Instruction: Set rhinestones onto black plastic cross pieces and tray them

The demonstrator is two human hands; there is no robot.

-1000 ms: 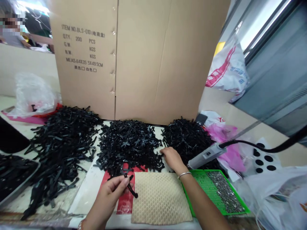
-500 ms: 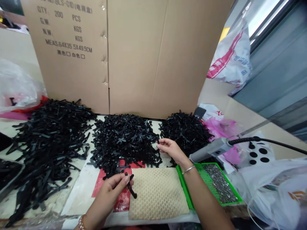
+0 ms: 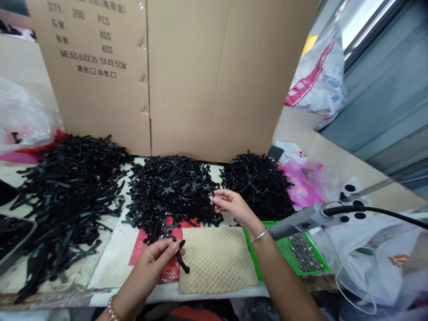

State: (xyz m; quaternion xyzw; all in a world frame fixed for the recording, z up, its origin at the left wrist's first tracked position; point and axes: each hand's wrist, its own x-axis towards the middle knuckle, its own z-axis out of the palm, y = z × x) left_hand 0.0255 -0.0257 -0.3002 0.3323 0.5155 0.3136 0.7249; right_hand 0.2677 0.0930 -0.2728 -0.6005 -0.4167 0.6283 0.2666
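Observation:
My left hand (image 3: 157,258) is closed on a slim, curved black piece (image 3: 182,262) with rounded ends, above the left edge of a cream honeycomb-textured mat (image 3: 217,261). Between thumb and fingers of my right hand (image 3: 230,205) is a thin black strip (image 3: 213,198), held at the right edge of the middle pile of black parts (image 3: 170,185). Just beyond my right forearm, a grey tool with a black cord, like an electric screwdriver (image 3: 294,220), lies over a green basket (image 3: 287,263) of small metal pieces that look like screws (image 3: 306,254).
Another black heap (image 3: 73,187) spreads over the left of the table, and a smaller one (image 3: 256,180) stands at the right. A large cardboard sheet (image 3: 187,80) rises behind them. Plastic bags (image 3: 377,263) crowd the right side. A red sheet (image 3: 137,249) lies left of the mat.
My right hand has shifted slightly left along the middle pile, still pinching a black strip. My left hand keeps the curved piece in nearly the same place. The view has moved a little.

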